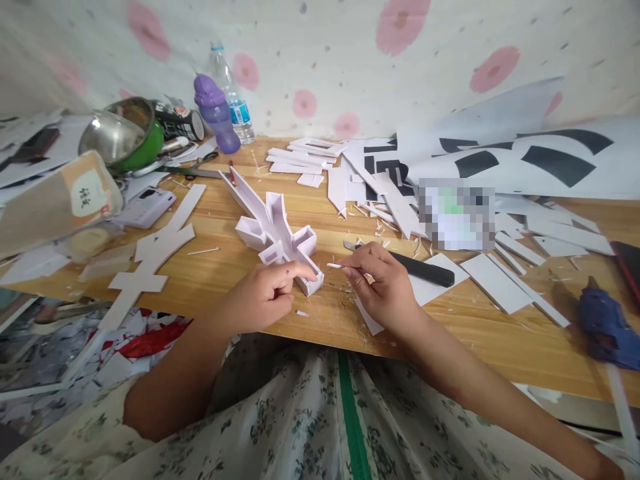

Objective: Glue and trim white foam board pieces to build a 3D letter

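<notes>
A hollow white foam-board shape [280,230] with raised walls and several branching arms lies on the wooden table. My left hand [265,297] is at its near end, index finger stretched over the wall and the other fingers curled in. Between thumb and fingertips, my right hand [383,280] pinches a small thin white strip [334,265], just right of that end. A black-handled utility knife [423,269] rests beyond my right hand, its blade towards the shape. One loose white bit [302,313] lies near the table's front edge.
A flat white cutout [155,250] lies left. White strips [500,283] and a blue glue gun [607,327] are right. Behind stand a purple bottle [216,113], a clear water bottle [241,110], a green bowl [150,143] and patterned paper sheets [525,160]. Scissors [200,165] lie back left.
</notes>
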Demonstrator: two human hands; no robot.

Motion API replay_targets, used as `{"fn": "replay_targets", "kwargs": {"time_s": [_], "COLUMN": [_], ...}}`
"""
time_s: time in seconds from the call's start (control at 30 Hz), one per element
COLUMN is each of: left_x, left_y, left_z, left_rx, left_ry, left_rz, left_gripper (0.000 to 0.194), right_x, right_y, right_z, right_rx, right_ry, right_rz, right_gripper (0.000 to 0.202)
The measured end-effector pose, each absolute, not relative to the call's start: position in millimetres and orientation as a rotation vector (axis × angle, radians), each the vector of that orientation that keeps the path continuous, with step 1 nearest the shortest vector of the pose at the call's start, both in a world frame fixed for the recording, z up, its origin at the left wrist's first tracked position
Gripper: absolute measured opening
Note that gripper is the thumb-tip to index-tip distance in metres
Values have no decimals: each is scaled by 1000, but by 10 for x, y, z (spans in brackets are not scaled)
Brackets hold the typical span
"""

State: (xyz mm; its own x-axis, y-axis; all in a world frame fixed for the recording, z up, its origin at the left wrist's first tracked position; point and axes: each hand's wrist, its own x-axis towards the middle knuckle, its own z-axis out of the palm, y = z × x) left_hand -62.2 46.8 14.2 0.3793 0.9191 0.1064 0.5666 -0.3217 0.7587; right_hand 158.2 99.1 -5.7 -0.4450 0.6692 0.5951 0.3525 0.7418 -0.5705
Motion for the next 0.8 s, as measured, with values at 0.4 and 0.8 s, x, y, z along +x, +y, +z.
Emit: {"fn": "replay_targets", "kwargs": {"time_s": [0.4, 0.8], "left_x": [-588, -565], "left_y": [518, 496], "left_z": [94, 72], "left_rx": [1869, 1851], "left_ry": [1293, 1331], "left_rz": [795, 853], "left_gripper": [36, 34], "right_x": [1559, 1506], "right_y": [982, 1002], "right_z": [-72, -99], "right_rx": [-688, -702], "right_ry": [-2063, -2115], "right_rz": [532, 501], "right_gripper": [14, 16]}}
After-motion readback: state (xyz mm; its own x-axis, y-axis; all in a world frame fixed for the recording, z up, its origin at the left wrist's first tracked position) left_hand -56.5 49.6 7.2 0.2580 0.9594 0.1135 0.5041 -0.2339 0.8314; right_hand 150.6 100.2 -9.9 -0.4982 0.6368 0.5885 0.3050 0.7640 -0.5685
